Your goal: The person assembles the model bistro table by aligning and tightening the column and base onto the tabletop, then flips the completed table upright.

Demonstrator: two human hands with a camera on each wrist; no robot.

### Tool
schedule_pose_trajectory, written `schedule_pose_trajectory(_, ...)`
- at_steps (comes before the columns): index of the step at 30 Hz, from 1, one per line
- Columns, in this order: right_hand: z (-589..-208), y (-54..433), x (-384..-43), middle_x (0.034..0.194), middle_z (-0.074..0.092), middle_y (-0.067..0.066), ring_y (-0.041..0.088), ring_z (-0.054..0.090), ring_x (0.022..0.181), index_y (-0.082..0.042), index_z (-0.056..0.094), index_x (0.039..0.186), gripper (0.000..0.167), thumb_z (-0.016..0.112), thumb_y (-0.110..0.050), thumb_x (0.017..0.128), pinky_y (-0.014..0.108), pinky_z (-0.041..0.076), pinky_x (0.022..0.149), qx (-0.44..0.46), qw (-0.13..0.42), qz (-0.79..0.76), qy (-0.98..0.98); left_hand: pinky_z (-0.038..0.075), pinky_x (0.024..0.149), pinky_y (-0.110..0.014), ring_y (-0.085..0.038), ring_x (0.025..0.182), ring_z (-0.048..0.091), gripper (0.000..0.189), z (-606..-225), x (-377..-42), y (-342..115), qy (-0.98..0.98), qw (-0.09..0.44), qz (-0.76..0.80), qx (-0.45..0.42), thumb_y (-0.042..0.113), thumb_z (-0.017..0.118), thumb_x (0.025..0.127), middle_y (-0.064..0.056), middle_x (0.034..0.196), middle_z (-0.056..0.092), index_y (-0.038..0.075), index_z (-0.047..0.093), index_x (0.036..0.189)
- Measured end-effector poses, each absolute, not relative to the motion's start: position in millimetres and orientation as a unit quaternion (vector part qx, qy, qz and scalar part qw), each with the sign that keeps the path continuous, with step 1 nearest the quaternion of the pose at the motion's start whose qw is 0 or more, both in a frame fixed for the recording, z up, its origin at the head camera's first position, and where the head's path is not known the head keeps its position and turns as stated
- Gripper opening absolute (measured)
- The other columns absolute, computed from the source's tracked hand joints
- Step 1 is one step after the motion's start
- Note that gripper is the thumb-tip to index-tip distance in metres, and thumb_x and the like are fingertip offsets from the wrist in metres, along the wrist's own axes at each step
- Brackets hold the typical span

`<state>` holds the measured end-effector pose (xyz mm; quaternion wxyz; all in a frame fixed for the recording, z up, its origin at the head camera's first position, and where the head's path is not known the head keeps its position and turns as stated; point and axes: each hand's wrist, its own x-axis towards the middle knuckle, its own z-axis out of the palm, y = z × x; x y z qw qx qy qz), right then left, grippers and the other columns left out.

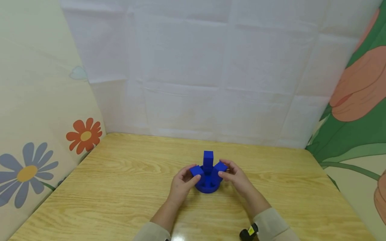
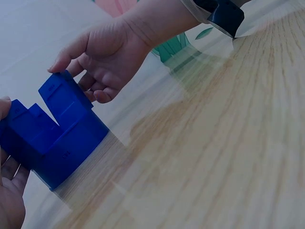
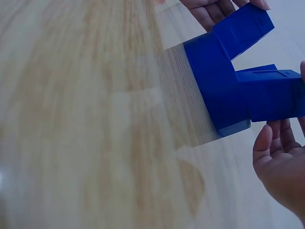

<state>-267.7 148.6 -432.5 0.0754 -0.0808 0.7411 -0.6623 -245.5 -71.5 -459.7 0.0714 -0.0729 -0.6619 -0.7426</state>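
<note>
A blue plastic piece with a round base [image 1: 207, 189] stands on the wooden table, with three block-shaped uprights rising from it. My left hand [image 1: 180, 185] holds the left upright [image 1: 196, 171] between thumb and fingers. On the other side, my right hand [image 1: 240, 181] pinches the right upright [image 1: 220, 166] the same way. The rear upright [image 1: 208, 157] stands untouched between them. Small raised marks show on the blue base [image 2: 71, 155] in the left wrist view, too blurred to read. Seen from the right wrist, the base [image 3: 209, 81] sits on the tabletop.
The wood-grain table [image 1: 120, 187] reaches back to a creased white sheet [image 1: 181, 67]. Flower-patterned panels stand at the left [image 1: 45, 100] and right [image 1: 356, 134]. A black device with a yellow label [image 1: 249, 231] is at my right wrist.
</note>
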Motion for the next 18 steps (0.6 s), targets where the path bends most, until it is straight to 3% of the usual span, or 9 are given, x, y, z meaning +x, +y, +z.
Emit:
schedule_pose_trajectory(7,-431.9,150.3,-266.9,0.114,0.054,0.008,0.015,0.05,0.091,-0.003,0.043,0.144,0.055,0.064,-0.011,0.093,0.024,0.045,0.077,-0.074,0.079,-0.654,0.749,0.051,0.086,-0.015,-0.003,0.095,0.062,0.044,-459.3,-244.8,-71.3,-0.661,0.07,-0.744,-0.073,-0.001,0.071,0.085,-0.021,0.116,0.065,-0.005,0.059,0.127)
schedule_pose_trajectory(12,-432.5,152.0,-264.4,0.127,0.052,0.016,0.012,0.052,0.097,0.004,0.042,0.139,0.052,0.063,-0.007,0.093,0.023,0.047,0.083,-0.079,0.066,-0.665,0.74,0.051,0.086,-0.016,-0.004,0.095,0.062,0.043,-458.8,-244.6,-71.4,-0.663,0.069,-0.742,-0.072,-0.001,0.071,0.085,-0.022,0.117,0.065,-0.004,0.06,0.127)
schedule_pose_trajectory(15,-433.0,154.6,-262.1,0.125,0.056,0.013,0.008,0.055,0.1,0.01,0.041,0.137,0.049,0.059,-0.004,0.093,0.021,0.048,0.088,-0.094,0.057,-0.677,0.727,0.051,0.087,-0.016,-0.003,0.096,0.062,0.043,-459.2,-245.2,-71.5,-0.663,0.068,-0.742,-0.071,-0.001,0.071,0.085,-0.022,0.118,0.065,-0.004,0.06,0.126)
schedule_pose_trajectory(18,-433.7,157.9,-260.6,0.114,0.061,0.0,0.003,0.057,0.1,0.014,0.038,0.137,0.048,0.053,-0.003,0.095,0.02,0.049,0.09,-0.103,0.063,-0.7,0.704,0.051,0.087,-0.015,-0.003,0.097,0.062,0.043,-459.2,-245.2,-71.7,-0.662,0.065,-0.743,-0.071,-0.001,0.071,0.085,-0.023,0.12,0.064,-0.003,0.06,0.127)
